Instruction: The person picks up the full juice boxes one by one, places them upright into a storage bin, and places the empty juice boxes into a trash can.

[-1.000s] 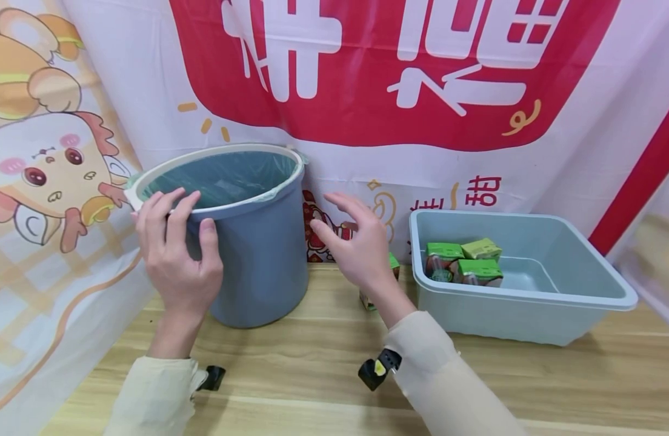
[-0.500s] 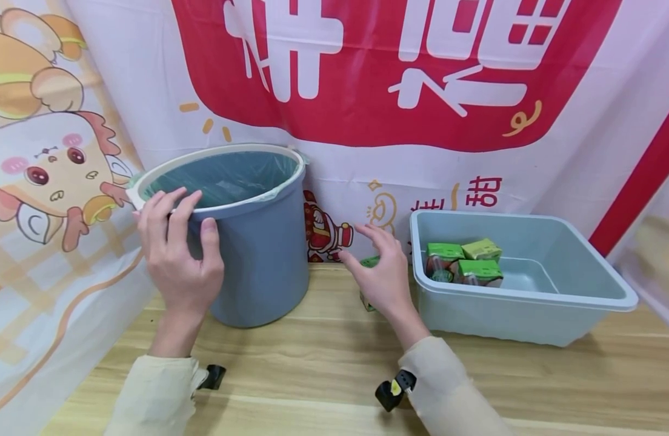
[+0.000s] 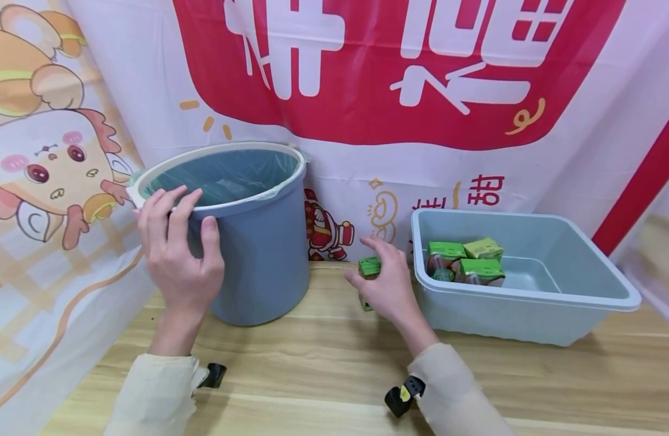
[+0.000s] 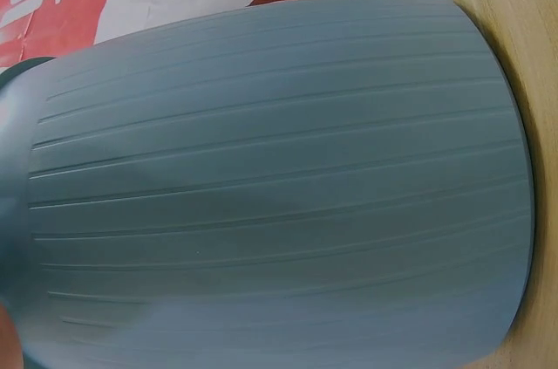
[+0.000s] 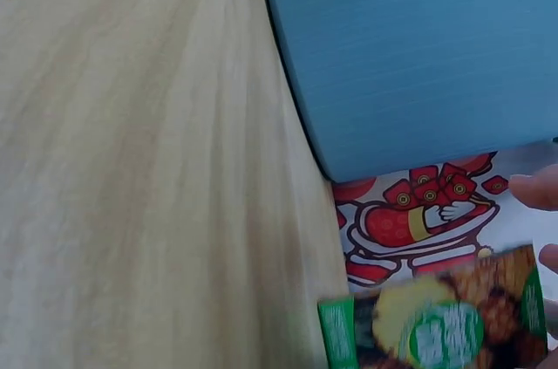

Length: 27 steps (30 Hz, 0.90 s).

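My left hand point(image 3: 182, 248) rests at the near left rim of a blue-grey trash bin point(image 3: 258, 260) lined with a thin green bag. Its fingers lie over the rim, with the thumb by the outer wall. My right hand point(image 3: 386, 278) is beside a small green-topped drink carton point(image 3: 369, 266) standing on the table, thumb and fingers spread apart. That hand partly covers the carton in the head view. The right wrist view shows the carton's brown and green printed side point(image 5: 436, 325), with fingertips point(image 5: 534, 189) near it; contact cannot be told.
Right of the carton stands a pale blue plastic tub point(image 3: 520, 309) holding several green cartons point(image 3: 480, 268). A printed red and white cloth point(image 3: 356, 163) hangs behind. The wooden table point(image 3: 291, 369) runs across the front. Patterned cloth point(image 3: 56, 290) covers the left side.
My right hand has moved right and down, from beside the bin to the carton. The left hand keeps its place on the bin rim.
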{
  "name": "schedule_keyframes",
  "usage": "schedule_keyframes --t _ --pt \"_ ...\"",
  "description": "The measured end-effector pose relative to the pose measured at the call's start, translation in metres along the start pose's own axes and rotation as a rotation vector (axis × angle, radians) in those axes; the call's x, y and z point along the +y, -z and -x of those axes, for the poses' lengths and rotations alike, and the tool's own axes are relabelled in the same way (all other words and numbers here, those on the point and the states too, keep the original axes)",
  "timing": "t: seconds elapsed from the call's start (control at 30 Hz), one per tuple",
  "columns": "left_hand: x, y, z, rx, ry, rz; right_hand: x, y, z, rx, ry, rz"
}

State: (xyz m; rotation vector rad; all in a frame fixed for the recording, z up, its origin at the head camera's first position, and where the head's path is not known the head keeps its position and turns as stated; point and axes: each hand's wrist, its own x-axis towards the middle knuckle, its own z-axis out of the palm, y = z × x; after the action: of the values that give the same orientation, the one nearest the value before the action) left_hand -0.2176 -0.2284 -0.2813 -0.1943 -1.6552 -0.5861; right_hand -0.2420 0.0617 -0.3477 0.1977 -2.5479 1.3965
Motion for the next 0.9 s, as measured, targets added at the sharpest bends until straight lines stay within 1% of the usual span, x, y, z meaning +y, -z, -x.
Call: schedule_keyframes --t 0.13,0.43,0.67,0.8,0.9 --pt "-0.0003 -0.0004 -0.0001 0.004 -0.001 0.001 0.0051 0.0 0.0015 -0.028 -0.009 0.007" --pt "-0.0003 -0.0007 -0.0005 0.003 0.001 0.001 0.0099 0.0 0.0032 -0.06 0.01 0.066" --pt "-0.0005 -0.0005 -0.0006 0.005 -0.001 0.003 0.0073 0.0032 0.0052 -0.09 0.051 0.112" --pt "-0.0008 -0.0001 -0.0008 0.001 -0.002 0.0 0.0052 0.0037 0.0062 -0.117 0.097 0.167" --pt "-0.001 -0.0001 -0.0007 0.002 -0.003 0.003 0.0035 0.0032 0.0069 -0.122 0.124 0.199"
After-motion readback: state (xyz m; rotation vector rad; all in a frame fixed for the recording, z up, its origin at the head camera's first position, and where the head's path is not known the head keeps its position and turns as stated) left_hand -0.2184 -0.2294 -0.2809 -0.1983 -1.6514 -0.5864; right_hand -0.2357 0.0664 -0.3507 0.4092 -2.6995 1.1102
